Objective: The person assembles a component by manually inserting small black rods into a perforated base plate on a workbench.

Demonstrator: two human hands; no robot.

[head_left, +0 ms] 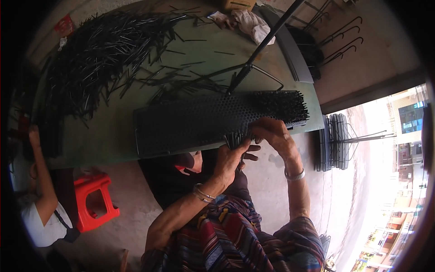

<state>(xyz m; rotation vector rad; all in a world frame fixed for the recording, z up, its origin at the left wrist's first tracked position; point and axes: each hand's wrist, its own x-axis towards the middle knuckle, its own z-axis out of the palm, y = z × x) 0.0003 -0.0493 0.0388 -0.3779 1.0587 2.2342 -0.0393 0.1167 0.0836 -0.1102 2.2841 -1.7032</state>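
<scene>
A long dark panel point(195, 119) full of small round holes lies along the table's near edge. Thin black sticks point(290, 106) stand packed in the holes at its right end. Just in front of the panel, my left hand point(225, 163) is closed round a bundle of black sticks point(234, 139), their ends poking up past the fingers. My right hand point(275, 134) is right beside it at the panel's near edge, thumb and fingers pinched together. Whatever those fingertips hold is hidden.
A big heap of loose black sticks point(104, 54) covers the green table's point(99, 140) far left. A black pole point(272, 36) with a bracket rises behind the panel. Crumpled cloth point(253, 27) lies far right. Another person's arm point(43, 186) and a red stool point(95, 199) are at left.
</scene>
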